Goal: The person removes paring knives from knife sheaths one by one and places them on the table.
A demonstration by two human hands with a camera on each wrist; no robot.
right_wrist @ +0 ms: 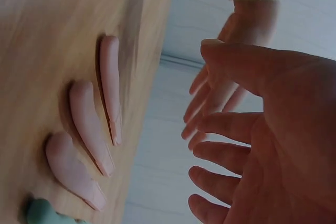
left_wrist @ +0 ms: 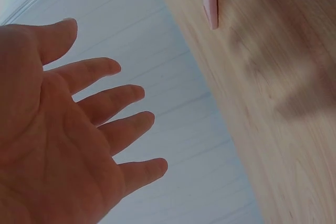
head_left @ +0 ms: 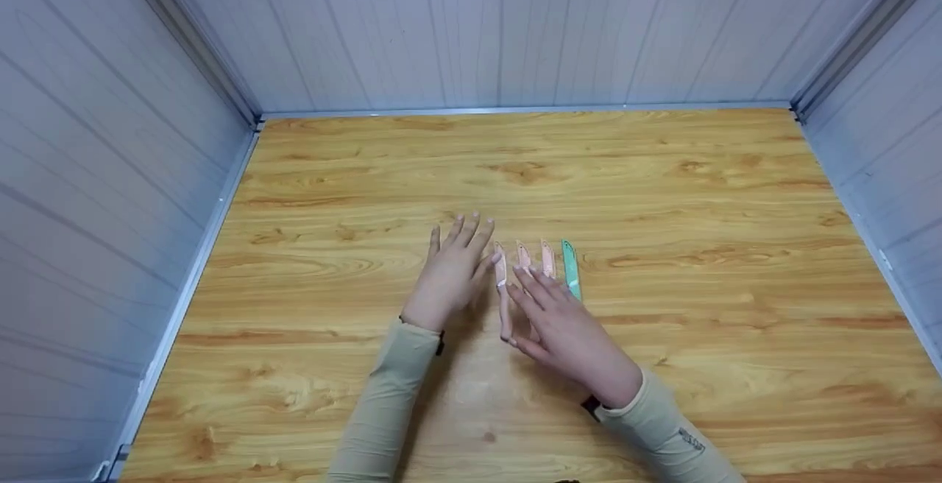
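Three pink knives in sheaths and a green one lie side by side on the wooden table, handles towards me. The leftmost pink knife shows almost whole between my hands, while my right hand hides the handles of the middle pink knife and the right pink knife in the head view. That hand hovers over the row with fingers spread, holding nothing. Left of the row is my left hand, fingers extended. Its bare palm shows in the left wrist view.
The table has a wood-grain top. Pale panel walls stand along its left side, its back and its right side. Light sleeves cover both forearms, with a dark band at each wrist.
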